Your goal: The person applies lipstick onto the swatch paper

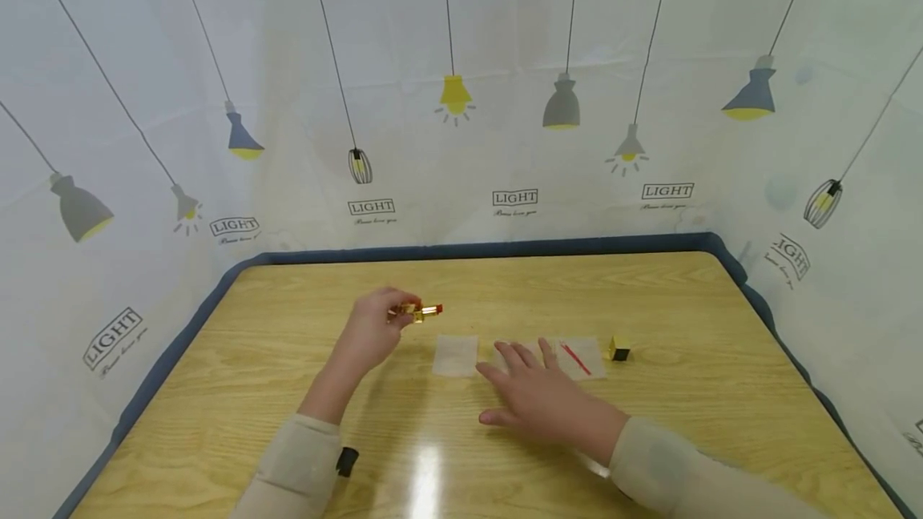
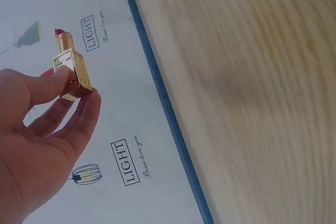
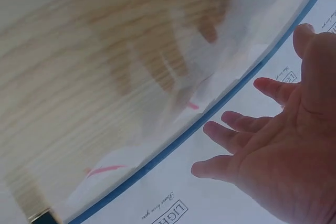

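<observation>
My left hand pinches a gold lipstick between thumb and fingers, its red tip exposed, above the table left of the papers. Fingers spread, my right hand hovers over a row of thin white paper squares and partly covers the middle one. The left paper square looks unmarked. A red streak runs diagonally across the right paper square. In the right wrist view, a second short red mark shows farther along the row.
A gold-and-black square cap stands on the table right of the papers. Beside my left sleeve lies a small black object. The wooden table has a blue padded edge against a lamp-printed wall covering.
</observation>
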